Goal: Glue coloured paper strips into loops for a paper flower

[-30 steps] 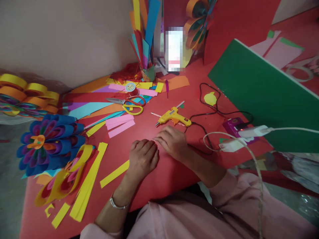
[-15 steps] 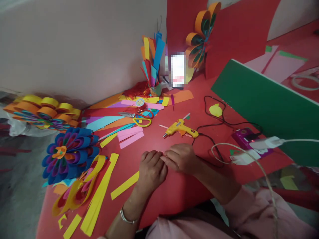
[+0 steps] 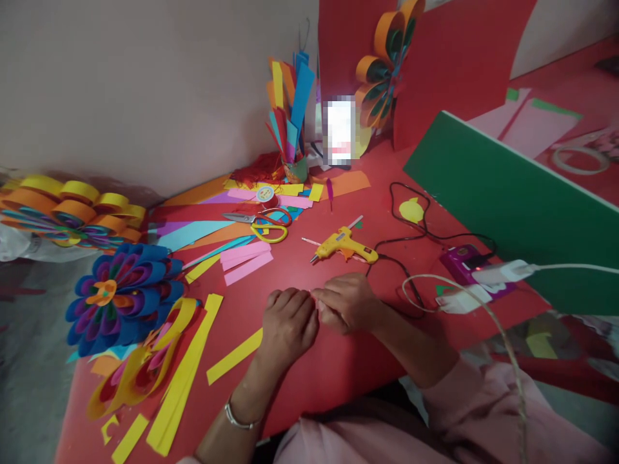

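My left hand (image 3: 290, 323) and my right hand (image 3: 349, 303) meet above the red table, fingers curled and fingertips close together. A small bit of pink shows between them, but what they pinch is mostly hidden. One yellow paper strip (image 3: 235, 356) lies on the table with its end running behind my left hand. Just beyond my hands rests a yellow hot glue gun (image 3: 345, 245), its nozzle pointing left. Pink paper strips (image 3: 245, 261) and scissors (image 3: 271, 224) with red and yellow handles lie farther off to the left.
Left on the table sit a blue and purple paper flower (image 3: 123, 296) and long yellow strips (image 3: 181, 380). A cup of paper strips (image 3: 296, 171) and a blurred bright screen (image 3: 341, 132) stand at the back. Rightward are a purple power strip (image 3: 457, 261), cables and a green board (image 3: 512, 212).
The whole view has shifted slightly, so everything appears a little farther left. My fingers have moved slightly where they meet, with the right fingertips bent a bit differently. Objects on the table stay put.
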Motion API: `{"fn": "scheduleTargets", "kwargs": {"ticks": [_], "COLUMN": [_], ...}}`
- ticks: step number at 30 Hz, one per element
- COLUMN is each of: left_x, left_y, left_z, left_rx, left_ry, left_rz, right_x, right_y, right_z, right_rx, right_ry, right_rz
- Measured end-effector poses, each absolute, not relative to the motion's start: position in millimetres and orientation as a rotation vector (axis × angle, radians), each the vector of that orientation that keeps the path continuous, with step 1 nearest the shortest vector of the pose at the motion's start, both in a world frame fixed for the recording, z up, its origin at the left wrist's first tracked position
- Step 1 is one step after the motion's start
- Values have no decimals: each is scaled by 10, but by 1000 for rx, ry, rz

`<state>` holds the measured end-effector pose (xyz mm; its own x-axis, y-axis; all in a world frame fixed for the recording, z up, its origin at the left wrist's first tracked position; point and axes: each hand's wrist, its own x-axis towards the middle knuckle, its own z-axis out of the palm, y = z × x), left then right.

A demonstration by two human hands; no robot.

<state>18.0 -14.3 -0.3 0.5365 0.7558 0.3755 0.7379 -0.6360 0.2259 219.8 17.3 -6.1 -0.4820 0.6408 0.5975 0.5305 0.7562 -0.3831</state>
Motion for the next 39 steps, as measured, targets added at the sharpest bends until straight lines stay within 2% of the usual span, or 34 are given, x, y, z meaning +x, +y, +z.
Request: {"fn": "scheduleTargets", "kwargs": {"ticks": [5, 13, 39], "left_x": [171, 174, 181], "left_y": [-147, -152, -150], "left_z": [-21, -11, 0], "left_rx": [2719, 2708, 2743], "left_ry": [1328, 1323, 1291], "left_rz": [686, 678, 737], "right_x": [2187, 2108, 2101], "right_y": [162, 128, 90], "right_z": [-80, -136, -48], "right_rx": [-1047, -1003, -921], "right_ry": [-2013, -2141, -2163], "right_rz": [36, 161, 145]}}
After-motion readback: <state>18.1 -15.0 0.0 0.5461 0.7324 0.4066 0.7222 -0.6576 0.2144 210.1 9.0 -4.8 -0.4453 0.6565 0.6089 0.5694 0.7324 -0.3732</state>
